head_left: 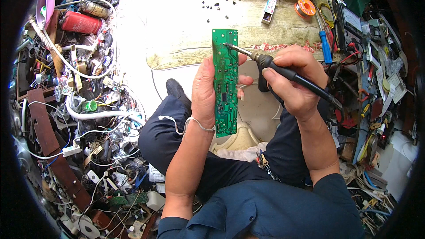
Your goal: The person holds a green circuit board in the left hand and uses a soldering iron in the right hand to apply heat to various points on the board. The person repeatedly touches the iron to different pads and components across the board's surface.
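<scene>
A long, narrow green circuit board (226, 73) stands lengthwise in my left hand (204, 90), which grips it from the left edge with fingertips showing past the right edge. A white cable hangs from the board's lower left side across my left wrist. My right hand (297, 77) is closed around the black handle of a soldering iron (283, 71). The iron's metal tip points left and meets, or nearly meets, the upper part of the board; whether it touches I cannot tell. Several small black parts (217, 4) lie scattered on the wooden table beyond the board.
On the wooden table (186, 26) are a small box (268, 10), an orange solder spool (305, 7), a blue-handled screwdriver (325, 46) and an analog meter (349, 17). Piled electronic scrap and cables (106, 119) crowd the left, with a red cylinder (82, 22). More clutter lines the right.
</scene>
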Motion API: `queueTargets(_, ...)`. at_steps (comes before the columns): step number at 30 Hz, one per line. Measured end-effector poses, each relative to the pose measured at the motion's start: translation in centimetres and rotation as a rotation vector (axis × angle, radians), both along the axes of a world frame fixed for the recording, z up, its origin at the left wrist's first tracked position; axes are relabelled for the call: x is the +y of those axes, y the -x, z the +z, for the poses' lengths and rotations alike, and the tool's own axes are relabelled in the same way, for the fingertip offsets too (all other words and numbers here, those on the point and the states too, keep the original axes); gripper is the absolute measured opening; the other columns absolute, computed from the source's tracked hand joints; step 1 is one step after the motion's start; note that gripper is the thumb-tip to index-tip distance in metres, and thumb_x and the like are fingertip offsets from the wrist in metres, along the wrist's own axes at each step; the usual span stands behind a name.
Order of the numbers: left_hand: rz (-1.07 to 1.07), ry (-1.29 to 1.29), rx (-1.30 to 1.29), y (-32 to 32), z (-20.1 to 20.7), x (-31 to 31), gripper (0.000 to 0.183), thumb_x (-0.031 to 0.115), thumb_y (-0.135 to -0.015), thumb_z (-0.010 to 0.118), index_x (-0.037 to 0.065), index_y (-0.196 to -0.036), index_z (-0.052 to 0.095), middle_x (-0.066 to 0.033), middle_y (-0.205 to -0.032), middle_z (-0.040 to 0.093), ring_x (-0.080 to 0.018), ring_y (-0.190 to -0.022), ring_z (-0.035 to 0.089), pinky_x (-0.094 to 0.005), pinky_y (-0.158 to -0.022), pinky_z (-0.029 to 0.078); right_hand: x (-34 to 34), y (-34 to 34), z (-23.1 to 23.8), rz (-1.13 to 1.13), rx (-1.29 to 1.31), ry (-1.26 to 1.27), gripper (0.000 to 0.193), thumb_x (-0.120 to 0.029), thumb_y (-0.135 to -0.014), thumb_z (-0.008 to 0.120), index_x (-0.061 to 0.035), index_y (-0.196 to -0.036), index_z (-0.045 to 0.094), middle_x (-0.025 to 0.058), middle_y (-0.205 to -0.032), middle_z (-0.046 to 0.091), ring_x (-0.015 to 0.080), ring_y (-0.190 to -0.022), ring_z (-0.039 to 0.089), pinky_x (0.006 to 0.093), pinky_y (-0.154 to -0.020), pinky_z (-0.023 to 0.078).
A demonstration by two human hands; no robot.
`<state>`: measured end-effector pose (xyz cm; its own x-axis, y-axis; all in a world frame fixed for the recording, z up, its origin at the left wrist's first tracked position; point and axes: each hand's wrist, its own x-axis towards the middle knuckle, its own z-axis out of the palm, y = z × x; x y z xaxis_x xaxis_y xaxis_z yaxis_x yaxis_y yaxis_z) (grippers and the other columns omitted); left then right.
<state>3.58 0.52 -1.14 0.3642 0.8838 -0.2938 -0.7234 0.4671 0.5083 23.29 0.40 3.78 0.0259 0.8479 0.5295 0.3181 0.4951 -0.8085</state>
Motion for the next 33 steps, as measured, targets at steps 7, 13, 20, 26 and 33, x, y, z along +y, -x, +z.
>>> queueTargets(7, 0.009, -0.004, 0.03, 0.03, 0.2, 0.05, 0.056, 0.049, -0.109, 0.044, 0.002, -0.137, 0.051, -0.0204, -0.128, 0.064, -0.0273, -0.089, 0.075, -0.0294, -0.059, 0.062, -0.28, -0.25, 0.21, 0.004, -0.083, -0.019, 0.03, 0.0, -0.075, 0.08, -0.0035, -0.098, 0.063, 0.014, -0.085, 0.068, 0.025, -0.072, 0.068, 0.0338, -0.065, 0.054)
queueTargets(13, 0.012, -0.003, 0.025, -0.03, 0.1, -0.01, 0.055, 0.048, -0.108, 0.045, 0.002, -0.136, 0.052, -0.0207, -0.129, 0.064, -0.0277, -0.089, 0.075, -0.0301, -0.06, 0.062, -0.39, -0.53, 0.57, 0.035, -0.11, -0.014, 0.033, 0.001, -0.075, 0.081, -0.004, -0.101, 0.062, 0.0153, -0.086, 0.068, 0.0268, -0.074, 0.068, 0.0349, -0.066, 0.055)
queueTargets(20, 0.018, 0.005, 0.012, 0.01, 0.07, 0.05, 0.055, 0.048, -0.108, 0.044, 0.001, -0.134, 0.053, -0.02, -0.127, 0.064, -0.0283, -0.089, 0.075, -0.0308, -0.06, 0.062, -0.38, -0.47, 0.64, 0.066, -0.102, -0.002, 0.033, 0.001, -0.075, 0.081, -0.004, -0.102, 0.062, 0.015, -0.086, 0.067, 0.0268, -0.074, 0.068, 0.0352, -0.067, 0.055)
queueTargets(26, 0.01, 0.013, 0.07, -0.11, 0.22, 0.0, 0.065, 0.055, -0.109, 0.035, 0.0, -0.143, 0.047, -0.02, -0.132, 0.061, -0.0256, -0.09, 0.074, -0.0293, -0.059, 0.062, -0.31, -0.34, 0.61, 0.066, -0.107, -0.008, 0.032, 0.001, -0.075, 0.081, -0.0041, -0.101, 0.062, 0.0145, -0.084, 0.068, 0.027, -0.073, 0.068, 0.0356, -0.067, 0.055)
queueTargets(33, 0.029, 0.03, 0.003, -0.14, 0.05, 0.09, 0.055, 0.048, -0.109, 0.041, 0.0, -0.135, 0.053, -0.0192, -0.124, 0.065, -0.0292, -0.09, 0.075, -0.0324, -0.062, 0.064, -0.24, -0.19, 0.56, 0.07, -0.095, -0.009, 0.031, 0.001, -0.075, 0.081, -0.0036, -0.1, 0.063, 0.0142, -0.084, 0.068, 0.027, -0.072, 0.068, 0.0351, -0.066, 0.055)
